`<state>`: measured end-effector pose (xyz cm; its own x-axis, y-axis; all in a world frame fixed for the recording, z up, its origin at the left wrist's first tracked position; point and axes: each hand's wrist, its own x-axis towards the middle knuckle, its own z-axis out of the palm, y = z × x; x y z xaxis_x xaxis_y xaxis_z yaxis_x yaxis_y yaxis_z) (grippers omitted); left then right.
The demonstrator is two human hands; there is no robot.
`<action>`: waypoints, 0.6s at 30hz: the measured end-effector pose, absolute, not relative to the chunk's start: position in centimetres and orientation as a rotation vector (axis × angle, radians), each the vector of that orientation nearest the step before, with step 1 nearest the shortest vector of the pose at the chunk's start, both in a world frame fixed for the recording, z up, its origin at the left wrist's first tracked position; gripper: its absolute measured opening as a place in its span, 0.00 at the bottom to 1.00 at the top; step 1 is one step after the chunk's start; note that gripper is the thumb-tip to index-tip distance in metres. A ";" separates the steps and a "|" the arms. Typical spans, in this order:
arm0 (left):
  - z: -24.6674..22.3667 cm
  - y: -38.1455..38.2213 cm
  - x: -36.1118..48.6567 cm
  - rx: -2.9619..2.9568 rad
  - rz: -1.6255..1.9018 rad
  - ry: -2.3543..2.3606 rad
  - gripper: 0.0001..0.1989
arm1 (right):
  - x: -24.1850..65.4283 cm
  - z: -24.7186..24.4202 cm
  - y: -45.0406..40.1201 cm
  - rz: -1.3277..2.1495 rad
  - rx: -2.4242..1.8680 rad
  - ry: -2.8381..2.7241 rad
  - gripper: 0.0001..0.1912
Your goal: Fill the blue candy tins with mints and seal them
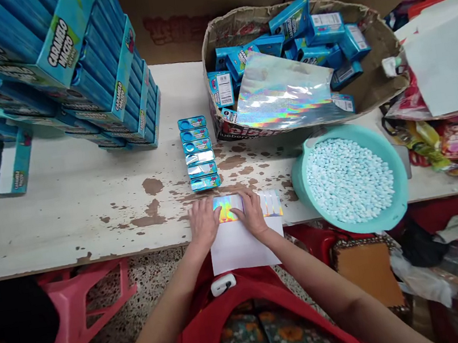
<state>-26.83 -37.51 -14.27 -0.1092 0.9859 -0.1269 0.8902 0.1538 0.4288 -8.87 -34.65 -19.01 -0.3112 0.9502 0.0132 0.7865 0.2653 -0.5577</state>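
A white sheet (pixel 243 248) with a shiny holographic strip along its top hangs over the table's front edge. My left hand (pixel 204 221) rests at the sheet's upper left corner, its thumb on the strip. Beside it, my right hand (pixel 251 213) presses on the strip near its middle, fingers bent. Both hands look closed on the sheet. Just beyond them, several small blue tins (pixel 202 170) stand in a column, some with shiny strips on top.
A teal bucket (pixel 398 169) of pale candies sits at the right. Behind is a cut cardboard box (pixel 382 45) with blue packs and a holographic sheet (pixel 281 92). Stacked blue display boxes (pixel 114 97) rise at the left. A pink stool (pixel 72 315) is below.
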 end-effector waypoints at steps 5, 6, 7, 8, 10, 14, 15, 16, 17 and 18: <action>-15.3 -35.1 -25.7 1.700 0.158 2.139 0.13 | -9.8 -18.2 -34.1 0.634 -1.579 -2.362 0.29; -15.4 -34.9 -25.8 1.682 0.161 2.121 0.13 | -10.1 -18.1 -34.3 0.608 -1.593 -2.399 0.29; -15.4 -34.7 -25.8 1.659 0.165 2.098 0.13 | -10.3 -18.0 -34.6 0.583 -1.609 -2.426 0.29; -15.4 -34.5 -25.8 1.629 0.170 2.082 0.14 | -10.5 -18.0 -35.0 0.569 -1.618 -2.445 0.29; -15.6 -34.4 -25.7 1.552 0.186 2.077 0.14 | -10.4 -18.0 -35.8 0.587 -1.588 -2.481 0.28; -16.2 -34.1 -25.6 1.469 0.215 2.126 0.14 | -9.4 -16.4 -36.6 0.671 -1.450 -2.451 0.15; -16.4 -34.0 -25.6 1.477 0.215 2.143 0.14 | -9.1 -15.5 -36.3 0.699 -1.414 -2.416 0.11; -16.6 -33.9 -25.7 1.491 0.210 2.159 0.14 | -8.9 -14.4 -35.9 0.738 -1.379 -2.374 0.09; -16.8 -33.9 -25.9 1.505 0.203 2.172 0.15 | -8.8 -13.2 -35.4 0.785 -1.352 -2.319 0.08; -17.0 -34.0 -26.1 1.516 0.196 2.181 0.15 | -8.8 -11.9 -34.7 0.833 -1.344 -2.248 0.08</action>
